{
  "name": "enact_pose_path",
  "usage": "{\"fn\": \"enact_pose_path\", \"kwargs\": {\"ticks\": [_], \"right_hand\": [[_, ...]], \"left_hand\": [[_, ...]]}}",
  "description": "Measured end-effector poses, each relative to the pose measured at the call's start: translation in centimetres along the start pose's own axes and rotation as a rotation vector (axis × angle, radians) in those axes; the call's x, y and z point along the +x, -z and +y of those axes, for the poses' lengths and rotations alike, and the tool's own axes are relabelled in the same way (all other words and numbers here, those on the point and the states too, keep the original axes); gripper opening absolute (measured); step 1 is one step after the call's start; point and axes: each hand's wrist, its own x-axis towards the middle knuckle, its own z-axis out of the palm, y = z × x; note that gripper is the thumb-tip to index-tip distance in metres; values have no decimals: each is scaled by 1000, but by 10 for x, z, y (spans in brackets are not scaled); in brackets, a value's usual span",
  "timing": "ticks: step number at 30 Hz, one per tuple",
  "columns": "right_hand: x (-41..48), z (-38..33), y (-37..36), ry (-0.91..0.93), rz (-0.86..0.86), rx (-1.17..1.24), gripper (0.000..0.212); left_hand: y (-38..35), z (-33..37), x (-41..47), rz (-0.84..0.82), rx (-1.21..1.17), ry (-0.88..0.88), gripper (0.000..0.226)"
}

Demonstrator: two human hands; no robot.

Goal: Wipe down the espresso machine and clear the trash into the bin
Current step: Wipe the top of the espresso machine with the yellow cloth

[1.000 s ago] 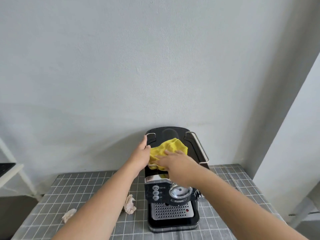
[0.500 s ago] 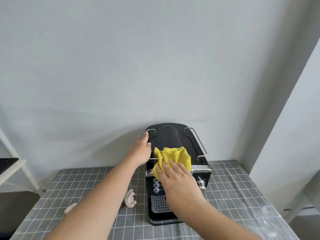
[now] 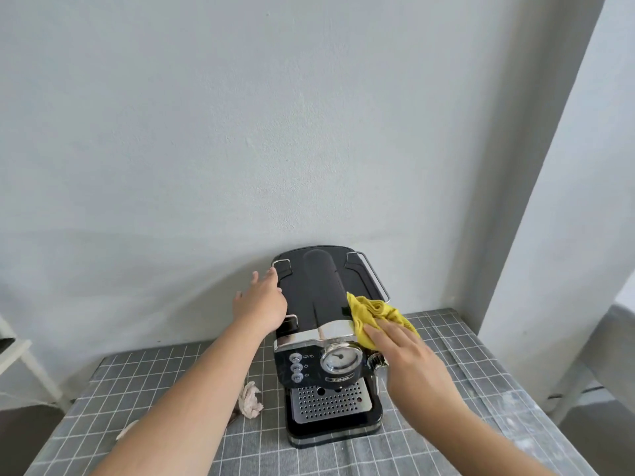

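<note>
As before, cloth now machine's right edge.

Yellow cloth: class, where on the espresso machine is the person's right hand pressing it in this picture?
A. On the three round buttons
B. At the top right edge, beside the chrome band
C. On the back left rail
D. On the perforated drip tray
B: the right hand presses the yellow cloth against the top right edge of the espresso machine, clear of tray and buttons.
</note>
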Motion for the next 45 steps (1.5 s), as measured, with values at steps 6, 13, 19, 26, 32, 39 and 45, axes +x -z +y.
{"fn": "enact_pose_path", "kwargs": {"ticks": [6,13,19,26,32,39,45], "right_hand": [[5,6,-4,-22,96,-80,71],[2,44,8,-315,108,145,53],[50,39,45,-285,333,327,53],[118,-36,18,44,-60,251,63],[118,-35,-18,157,-441,8,45],[136,-29,-13,18,-513,27,49],[132,-32,-12,104,-575,89,46]], "left_hand": [[-6,5,0,-10,-26,-45,55],[-8,3,-9,-22,-11,-44,53],[-9,2,-13,-54,-61,-28,53],[-8,-1,-17,-60,-62,-40,53],[-5,-1,-19,-48,-24,-48,53],[-6,-3,-18,-57,-22,-43,52],[-6,-3,-15,-62,-20,-65,53]]}}
